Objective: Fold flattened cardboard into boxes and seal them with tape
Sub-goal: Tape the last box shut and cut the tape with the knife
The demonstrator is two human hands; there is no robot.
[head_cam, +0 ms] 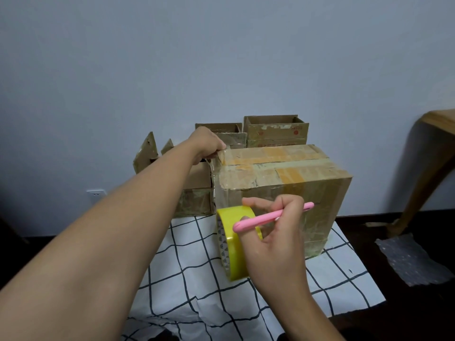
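Nearest the camera, the right hand (273, 232) grips two things at once: its fingers hook through the core of the yellow roll of packing tape (234, 244), which stands on edge, and they also pinch a slim pink plastic cutter (273, 216) that lies across the roll, its long axis running from lower left to upper right. From the roll a clear strip of tape (216, 183) rises almost straight up the near-left corner of the large brown taped cardboard box (283, 190), which sits on the white cloth with a black grid (197, 267). Farther off, the left hand (208, 143) is at the top-left corner of that box, fingers curled over the edge and pressing the strip's end down. So the span to be cut lies above and slightly left of the right hand, upright, between the two hands; the right hand is plainly the nearer to it. Beyond stand several smaller open cardboard boxes (275, 131) against the pale wall (221, 57)
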